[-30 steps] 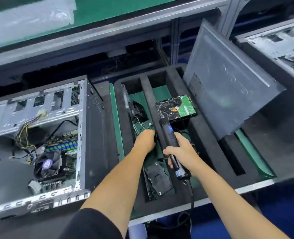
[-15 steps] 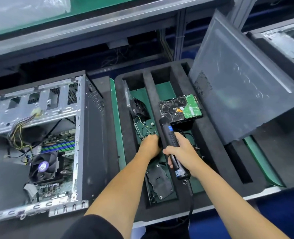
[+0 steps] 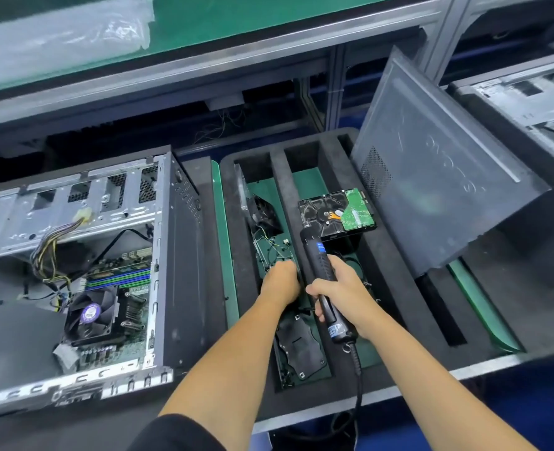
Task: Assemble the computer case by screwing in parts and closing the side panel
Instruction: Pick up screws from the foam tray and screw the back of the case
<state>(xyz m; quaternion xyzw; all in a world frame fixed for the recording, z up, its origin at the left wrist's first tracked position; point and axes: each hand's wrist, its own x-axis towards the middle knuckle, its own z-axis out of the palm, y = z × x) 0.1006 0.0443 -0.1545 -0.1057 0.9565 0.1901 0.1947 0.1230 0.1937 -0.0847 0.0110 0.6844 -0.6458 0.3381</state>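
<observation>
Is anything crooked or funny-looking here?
Yes. The grey side panel stands tilted, propped in the foam tray instead of being on the computer case, which lies open. The hard drive also sits slanted in its slot, circuit side up. Nothing looks broken or spilled.

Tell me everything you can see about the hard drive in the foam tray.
The hard drive is a flat rectangular unit lying circuit side up: a black metal underside with a green circuit board at one end. It sits slightly tilted across a slot of the black foam tray, beside the leaning side panel. The tip of the electric screwdriver reaches its near corner; whether they touch is unclear. No hand touches it.
</observation>
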